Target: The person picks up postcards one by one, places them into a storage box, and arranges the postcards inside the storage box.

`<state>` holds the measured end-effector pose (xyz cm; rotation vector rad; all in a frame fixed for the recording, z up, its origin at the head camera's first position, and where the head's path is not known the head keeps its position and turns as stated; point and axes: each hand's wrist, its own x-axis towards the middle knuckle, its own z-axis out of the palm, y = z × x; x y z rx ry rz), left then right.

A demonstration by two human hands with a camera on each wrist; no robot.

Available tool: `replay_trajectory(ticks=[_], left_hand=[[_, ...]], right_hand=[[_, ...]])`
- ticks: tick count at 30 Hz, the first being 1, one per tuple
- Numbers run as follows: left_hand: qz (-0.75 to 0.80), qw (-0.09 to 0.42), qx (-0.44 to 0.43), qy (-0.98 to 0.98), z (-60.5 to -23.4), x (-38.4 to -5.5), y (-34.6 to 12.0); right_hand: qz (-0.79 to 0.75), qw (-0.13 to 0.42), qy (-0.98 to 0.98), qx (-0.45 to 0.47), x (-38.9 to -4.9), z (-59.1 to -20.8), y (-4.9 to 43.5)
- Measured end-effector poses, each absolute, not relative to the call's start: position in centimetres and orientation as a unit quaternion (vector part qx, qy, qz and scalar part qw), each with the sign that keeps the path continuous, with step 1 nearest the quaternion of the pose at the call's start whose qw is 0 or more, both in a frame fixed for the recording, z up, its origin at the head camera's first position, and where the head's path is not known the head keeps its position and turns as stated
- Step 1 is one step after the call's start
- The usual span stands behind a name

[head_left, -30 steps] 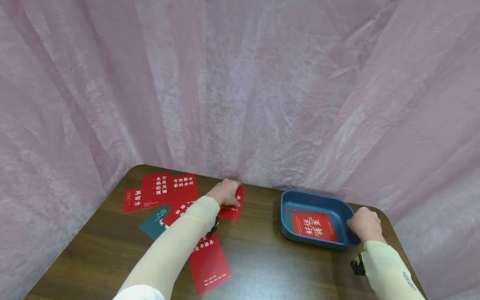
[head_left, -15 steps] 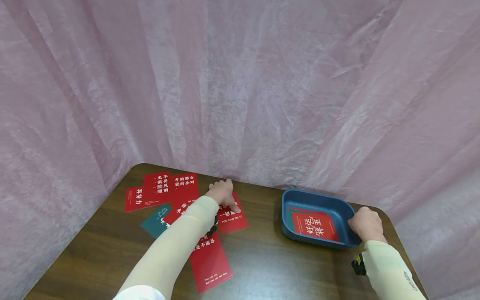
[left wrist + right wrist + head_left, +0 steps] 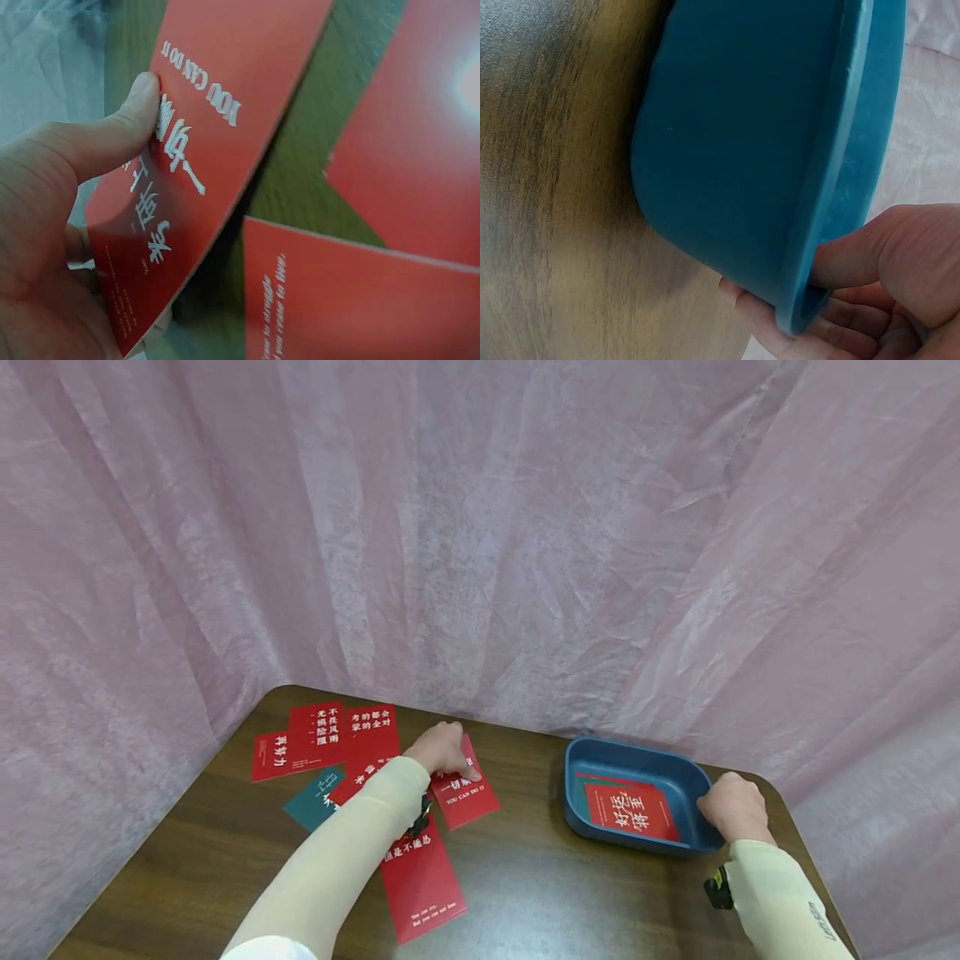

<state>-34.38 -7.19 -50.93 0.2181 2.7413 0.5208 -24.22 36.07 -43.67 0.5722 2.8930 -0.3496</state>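
Observation:
In the left wrist view a red card (image 3: 232, 56) with white lettering, "YOU CAN DO IT", is pinched by my left hand (image 3: 52, 195). The thumb lies on its printed face and the fingers go behind it; the card tilts up off the table. From the head view, my left hand (image 3: 437, 749) covers part of that card (image 3: 471, 806). My right hand (image 3: 733, 807) grips the right rim of a blue plastic tray (image 3: 637, 750), thumb inside and fingers outside. Inside the tray lies a red card (image 3: 630, 811) on top of others, one of them green.
Left of the held card, several red cards (image 3: 373, 739) and a green card (image 3: 307, 802) lie overlapping on the brown wooden table (image 3: 570, 893). Another red card (image 3: 426, 893) lies nearer the front. A pink curtain (image 3: 480, 543) hangs behind the table's far edge.
My left hand has moved slightly left and toward me, and the card beneath it slid nearer, showing more print, then came up in a pinch. My right hand and the tray stay put.

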Motion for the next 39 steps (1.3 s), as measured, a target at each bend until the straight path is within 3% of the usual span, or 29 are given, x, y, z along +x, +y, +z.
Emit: replay_trajectory(ticks=[15,24,39], left_hand=[[0.274,0.163,0.055,0.946,-51.2,-34.8,-9.3],[0.354,0.198,0.048,0.913,-50.6,-34.3,-10.9],[0.388,0.127,0.115,0.905,-48.4,-34.4,-11.0]], right_hand=[[-0.111,0.088,0.971,0.190,-24.5,-43.9,36.0],[-0.113,0.089,0.973,0.182,-24.7,-43.7,35.7],[-0.107,0.084,0.973,0.188,-25.2,-44.3,35.9]])
